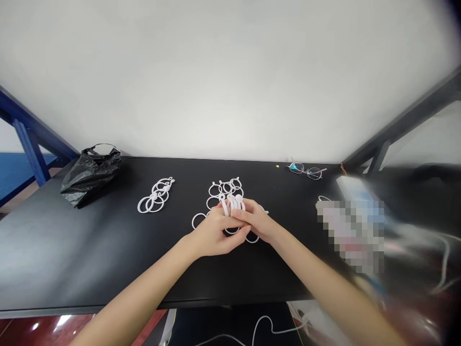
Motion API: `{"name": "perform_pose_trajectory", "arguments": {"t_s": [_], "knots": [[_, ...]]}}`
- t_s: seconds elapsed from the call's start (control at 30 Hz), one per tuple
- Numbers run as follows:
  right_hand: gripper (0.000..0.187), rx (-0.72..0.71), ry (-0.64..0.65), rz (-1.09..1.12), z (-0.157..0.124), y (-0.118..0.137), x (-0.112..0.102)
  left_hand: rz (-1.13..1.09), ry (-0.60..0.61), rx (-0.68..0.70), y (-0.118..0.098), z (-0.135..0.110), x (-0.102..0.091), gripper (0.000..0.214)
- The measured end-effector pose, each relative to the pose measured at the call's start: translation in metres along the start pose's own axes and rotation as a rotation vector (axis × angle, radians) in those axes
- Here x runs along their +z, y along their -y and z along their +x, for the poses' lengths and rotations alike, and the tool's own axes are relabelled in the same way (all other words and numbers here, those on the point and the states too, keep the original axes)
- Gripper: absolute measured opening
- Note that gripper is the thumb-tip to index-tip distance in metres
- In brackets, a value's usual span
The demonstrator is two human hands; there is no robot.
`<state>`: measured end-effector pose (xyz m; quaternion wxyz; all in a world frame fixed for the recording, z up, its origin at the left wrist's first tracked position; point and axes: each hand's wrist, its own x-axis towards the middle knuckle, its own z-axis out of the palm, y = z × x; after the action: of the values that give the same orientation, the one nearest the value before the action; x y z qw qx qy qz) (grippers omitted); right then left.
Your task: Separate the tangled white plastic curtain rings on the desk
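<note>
Gently now. Keep the left hand (212, 235) and the right hand (257, 222) close together over the middle of the black table (72, 250), fingers curled shut around the bunch of white rings (232, 201). Hold the bunch snug, not tight (thin plastic, likely to bend or pop out). Keep the little knobs standing up in a row above the fingers. Watch the loose rings (224, 186) lying flat just behind the hands, and the single ring (193, 221) just beside the left hand; try not to bump them. Leave the other ring pile (156, 196) further left, the black bag (90, 175) and the glasses (306, 170) at the back alone. Move slowly, one ring at a time.
</note>
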<state>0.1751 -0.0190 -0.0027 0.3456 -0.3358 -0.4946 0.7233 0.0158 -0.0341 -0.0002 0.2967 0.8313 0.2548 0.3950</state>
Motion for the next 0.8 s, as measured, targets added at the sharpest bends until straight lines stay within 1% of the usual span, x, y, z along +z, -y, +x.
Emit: {"name": "perform_pose_trajectory", "arguments": {"t_s": [0.1, 0.17, 0.33, 0.43, 0.57, 0.63, 0.8], "knots": [[0.038, -0.058, -0.023, -0.016, -0.001, 0.000, 0.004, 0.006, 0.074, -0.007, -0.002, 0.001, 0.001, 0.033], [0.037, -0.094, -0.035, -0.037, -0.002, 0.001, 0.006, -0.024, 0.102, -0.025, -0.005, 0.003, 0.000, 0.031], [0.034, -0.145, -0.121, -0.091, -0.002, 0.002, 0.010, -0.139, 0.097, -0.088, -0.010, 0.006, -0.004, 0.025], [0.032, -0.160, -0.153, -0.106, -0.001, 0.000, 0.012, -0.224, 0.098, -0.162, -0.007, 0.005, -0.003, 0.027], [0.036, -0.135, -0.211, -0.142, -0.001, -0.003, 0.013, -0.313, 0.096, -0.243, -0.002, 0.003, -0.001, 0.029], [0.038, -0.135, -0.225, -0.191, -0.002, -0.004, 0.013, -0.350, 0.099, -0.265, -0.001, 0.003, -0.002, 0.031], [0.033, -0.223, -0.230, -0.229, -0.002, -0.006, 0.012, -0.438, 0.134, -0.310, 0.002, 0.003, -0.005, 0.033]]}}
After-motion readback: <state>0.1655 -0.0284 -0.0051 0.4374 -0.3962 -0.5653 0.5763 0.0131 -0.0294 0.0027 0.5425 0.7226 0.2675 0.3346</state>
